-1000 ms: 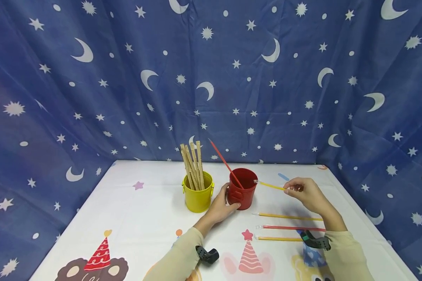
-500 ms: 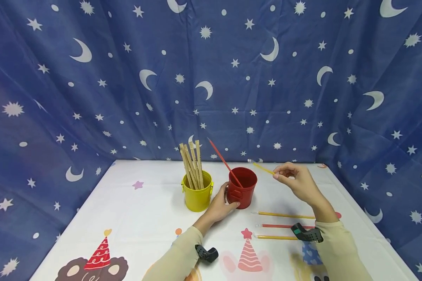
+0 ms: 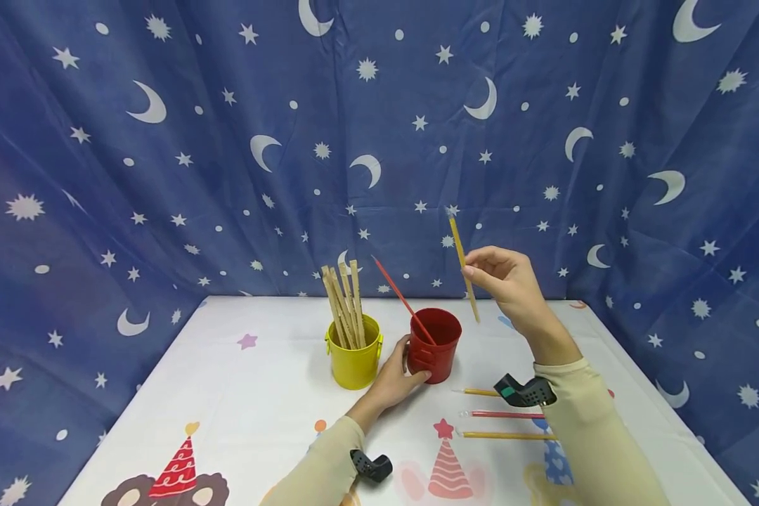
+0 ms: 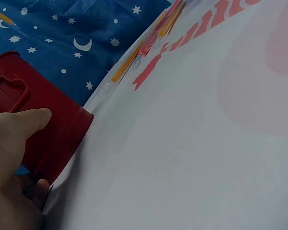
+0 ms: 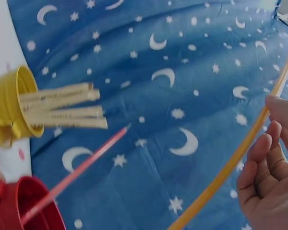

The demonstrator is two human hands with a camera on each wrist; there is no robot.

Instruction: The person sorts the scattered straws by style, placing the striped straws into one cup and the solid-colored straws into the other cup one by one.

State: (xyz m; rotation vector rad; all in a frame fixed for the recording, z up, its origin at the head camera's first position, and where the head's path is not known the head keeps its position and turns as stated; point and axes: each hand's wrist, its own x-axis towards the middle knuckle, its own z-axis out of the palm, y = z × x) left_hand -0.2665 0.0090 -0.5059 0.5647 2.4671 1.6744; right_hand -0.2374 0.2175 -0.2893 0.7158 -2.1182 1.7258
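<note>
My left hand (image 3: 391,383) grips the side of the small red bucket (image 3: 433,362), its thumb lying along the bucket wall in the left wrist view. One red straw (image 3: 397,289) leans out of this bucket to the left. Above and to the right of the bucket, my right hand (image 3: 506,281) pinches a slim yellow straw (image 3: 458,242) between thumb and fingertips. That straw stands nearly upright, with a clear wrapper end at its top. In the right wrist view, the yellow straw (image 5: 230,163) crosses in front of the curtain.
Left of the red bucket stands a yellow bucket (image 3: 354,369) holding several pale printed sticks (image 3: 344,306). Two yellow straws and a red straw (image 3: 506,414) in clear wrappers lie on the white patterned tablecloth (image 3: 259,393). A blue starry curtain (image 3: 228,211) hangs behind.
My right hand has risen and moved left with the yellow straw, turning it from nearly level to nearly upright. My left hand stays on the red bucket.
</note>
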